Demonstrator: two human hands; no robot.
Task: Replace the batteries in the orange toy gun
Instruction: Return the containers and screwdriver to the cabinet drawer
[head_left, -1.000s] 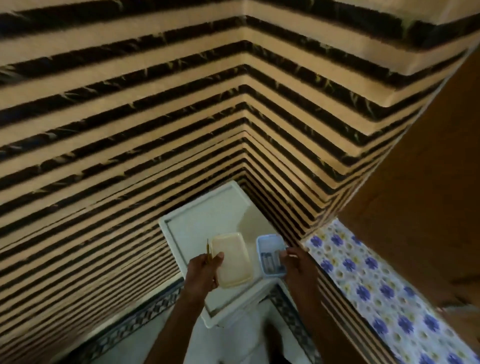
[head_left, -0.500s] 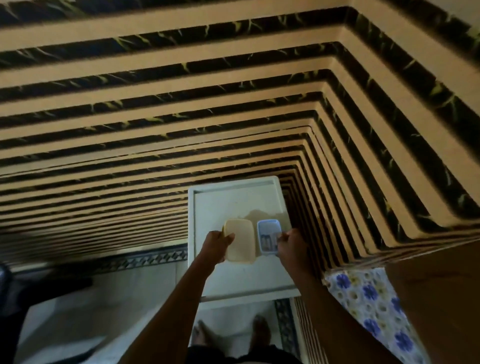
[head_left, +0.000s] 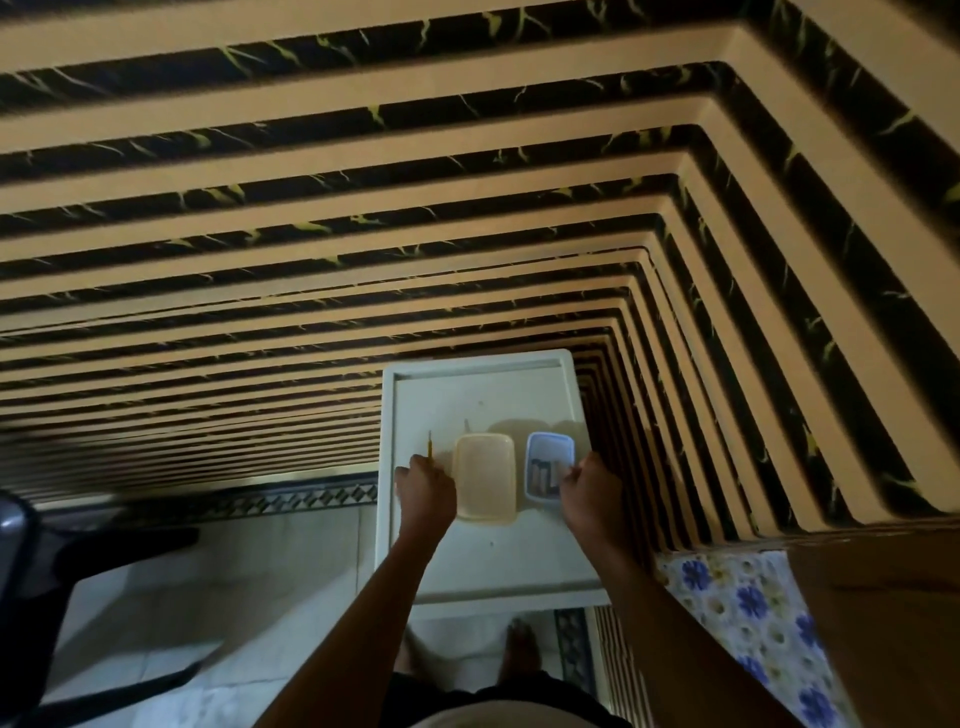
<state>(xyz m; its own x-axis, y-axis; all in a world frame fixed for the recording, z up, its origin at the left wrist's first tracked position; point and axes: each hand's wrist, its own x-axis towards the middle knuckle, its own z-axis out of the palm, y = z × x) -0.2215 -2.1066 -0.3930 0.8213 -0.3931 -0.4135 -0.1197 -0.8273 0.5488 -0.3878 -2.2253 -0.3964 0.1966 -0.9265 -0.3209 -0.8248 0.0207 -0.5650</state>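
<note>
A small white table (head_left: 483, 561) stands in a corner of striped walls. On it lie a pale yellow plastic box (head_left: 485, 475) and, to its right, a small blue-rimmed box (head_left: 548, 467) with several batteries inside. My left hand (head_left: 426, 488) sits left of the yellow box and holds a thin yellow-handled screwdriver (head_left: 429, 444) that points away from me. My right hand (head_left: 589, 491) is curled at the blue box's right edge, seemingly gripping its rim. No orange toy gun is in view.
Black-and-tan striped walls (head_left: 363, 234) close in behind and to the right of the table. A flowered cloth (head_left: 748, 613) covers a surface at the lower right. A dark chair (head_left: 31, 597) stands at the left on the tiled floor. My bare feet show below the table.
The view swung left and now faces the table squarely. Both boxes now rest on the table, and my left hand has moved off the yellow box to its left side.
</note>
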